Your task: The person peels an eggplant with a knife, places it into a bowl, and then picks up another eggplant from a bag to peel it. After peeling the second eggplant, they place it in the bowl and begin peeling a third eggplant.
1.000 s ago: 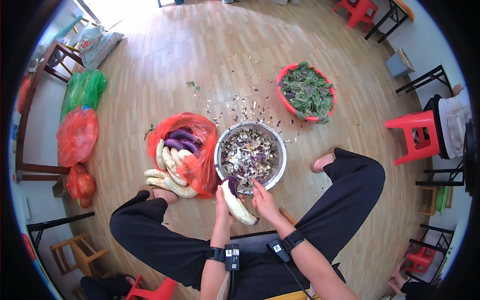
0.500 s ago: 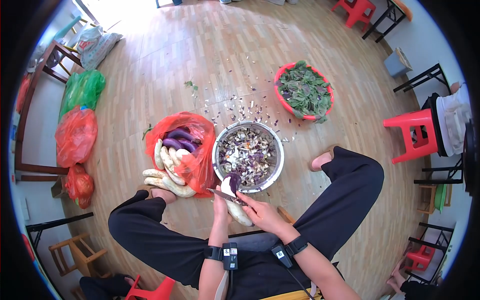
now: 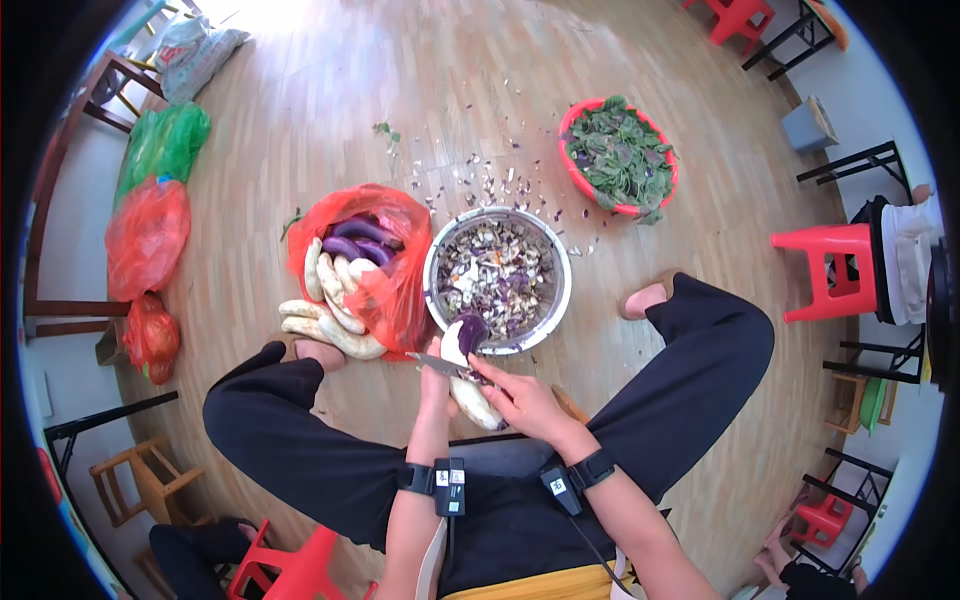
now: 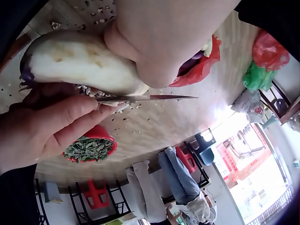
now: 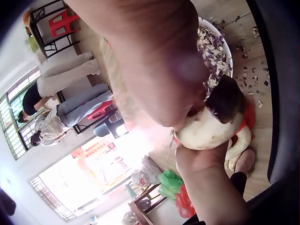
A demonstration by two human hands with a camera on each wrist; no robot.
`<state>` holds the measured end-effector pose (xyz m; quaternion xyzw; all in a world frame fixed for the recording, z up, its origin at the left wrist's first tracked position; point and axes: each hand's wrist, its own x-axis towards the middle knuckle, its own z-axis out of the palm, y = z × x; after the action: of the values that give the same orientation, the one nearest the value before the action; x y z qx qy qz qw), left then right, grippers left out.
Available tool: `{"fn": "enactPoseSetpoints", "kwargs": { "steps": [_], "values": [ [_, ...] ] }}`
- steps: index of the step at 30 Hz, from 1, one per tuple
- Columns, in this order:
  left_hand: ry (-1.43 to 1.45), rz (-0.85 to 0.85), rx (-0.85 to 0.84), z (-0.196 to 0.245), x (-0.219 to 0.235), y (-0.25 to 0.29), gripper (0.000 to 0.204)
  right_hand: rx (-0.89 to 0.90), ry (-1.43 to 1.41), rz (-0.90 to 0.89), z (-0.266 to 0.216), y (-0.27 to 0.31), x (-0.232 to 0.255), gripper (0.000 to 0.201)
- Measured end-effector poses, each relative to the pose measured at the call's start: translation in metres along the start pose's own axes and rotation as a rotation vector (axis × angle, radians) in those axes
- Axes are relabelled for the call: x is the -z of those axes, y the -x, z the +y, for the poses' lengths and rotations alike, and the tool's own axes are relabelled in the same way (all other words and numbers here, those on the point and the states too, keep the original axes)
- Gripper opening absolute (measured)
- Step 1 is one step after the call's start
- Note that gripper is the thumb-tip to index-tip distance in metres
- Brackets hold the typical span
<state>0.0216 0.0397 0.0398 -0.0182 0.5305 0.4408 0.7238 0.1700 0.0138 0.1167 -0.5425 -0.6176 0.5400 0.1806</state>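
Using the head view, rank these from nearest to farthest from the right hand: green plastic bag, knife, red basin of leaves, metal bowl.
From the right hand:
1. Knife, held in it
2. Metal bowl, just ahead, slightly left
3. Red basin of leaves, farther ahead, to the right
4. Green plastic bag, far left

Head view: handle of knife (image 3: 436,363) hidden in my right hand (image 3: 530,405); my left hand (image 3: 434,388) partly behind eggplant (image 3: 476,404); red stool (image 3: 746,20) cut by top edge. Right wrist view: bowl (image 5: 228,52) partly blocked, poster (image 5: 96,150) lettering unreadable.
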Motion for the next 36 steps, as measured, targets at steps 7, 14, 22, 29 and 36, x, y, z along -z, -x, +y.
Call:
{"fn": "enactPoseSetpoints", "kwargs": {
  "steps": [7, 14, 22, 29, 36],
  "values": [
    [-0.013, 0.023, 0.006, 0.002, -0.003, 0.005, 0.042, 0.119, 0.032, 0.119, 0.012, -0.004, -0.009, 0.043],
    [-0.012, 0.047, 0.041, 0.005, -0.007, 0.010, 0.042, 0.038, -0.095, 0.039, 0.007, -0.008, -0.005, 0.037],
    [-0.081, 0.023, 0.053, 0.008, -0.013, 0.015, 0.051, -0.006, -0.106, 0.081, 0.011, -0.012, -0.008, 0.036],
    [-0.163, 0.001, 0.040, 0.002, -0.011, 0.010, 0.046, -0.013, -0.149, 0.070, 0.011, -0.009, -0.006, 0.043],
    [-0.095, 0.022, 0.027, 0.011, -0.019, 0.019, 0.041, 0.027, -0.131, 0.055, 0.020, -0.011, -0.013, 0.044]
  ]
}}
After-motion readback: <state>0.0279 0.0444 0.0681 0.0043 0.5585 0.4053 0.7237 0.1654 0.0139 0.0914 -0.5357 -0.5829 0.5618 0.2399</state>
